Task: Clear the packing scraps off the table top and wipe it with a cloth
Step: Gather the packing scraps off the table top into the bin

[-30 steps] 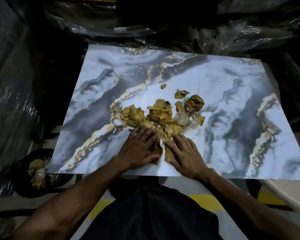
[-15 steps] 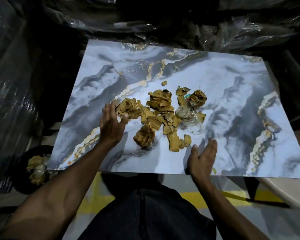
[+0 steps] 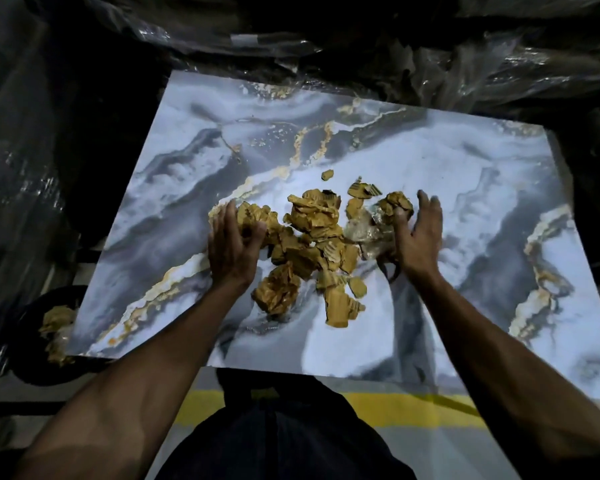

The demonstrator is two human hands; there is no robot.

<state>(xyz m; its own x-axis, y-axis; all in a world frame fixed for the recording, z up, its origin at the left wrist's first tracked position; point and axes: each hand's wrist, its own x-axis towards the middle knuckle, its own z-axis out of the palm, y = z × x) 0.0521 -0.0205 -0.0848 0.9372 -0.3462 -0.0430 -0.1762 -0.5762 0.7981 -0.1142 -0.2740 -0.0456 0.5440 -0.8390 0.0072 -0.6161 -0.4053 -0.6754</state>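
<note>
On the table top, both hands flank the scraps.

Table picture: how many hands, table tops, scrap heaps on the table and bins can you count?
Hands: 2, the left hand and the right hand
Table top: 1
Heap of brown scraps: 1
Black bin: 1
Total: 5

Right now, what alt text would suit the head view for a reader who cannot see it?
Two bare hands, left hand and right hand, flank a pile of brown cardboard scraps and clear plastic on a marble-patterned table top. A dark bin holding similar scraps sits below the table's near-left corner.
</note>
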